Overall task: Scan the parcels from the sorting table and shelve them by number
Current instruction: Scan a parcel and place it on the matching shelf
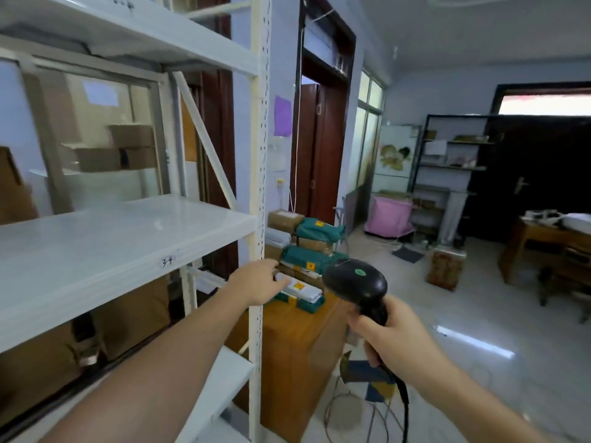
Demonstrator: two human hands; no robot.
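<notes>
Reaching w/ left hand (258,280), fingers loosely spread, toward white parcel (300,287) in the stack on wooden sorting table (297,340), just beside the shelf post; cannot tell if touching yet. Gripping black scanner (355,282) in right hand (391,338), fingers wrapped round handle. Judging task far from done: pile of green and brown parcels (307,251) not yet scanned, shelf marked 3-4 (105,238) w/o any parcel on visible part.

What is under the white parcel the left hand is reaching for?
Under the white parcel lies a green parcel, resting on the wooden table. The scanner covers the stack's right end.
</notes>
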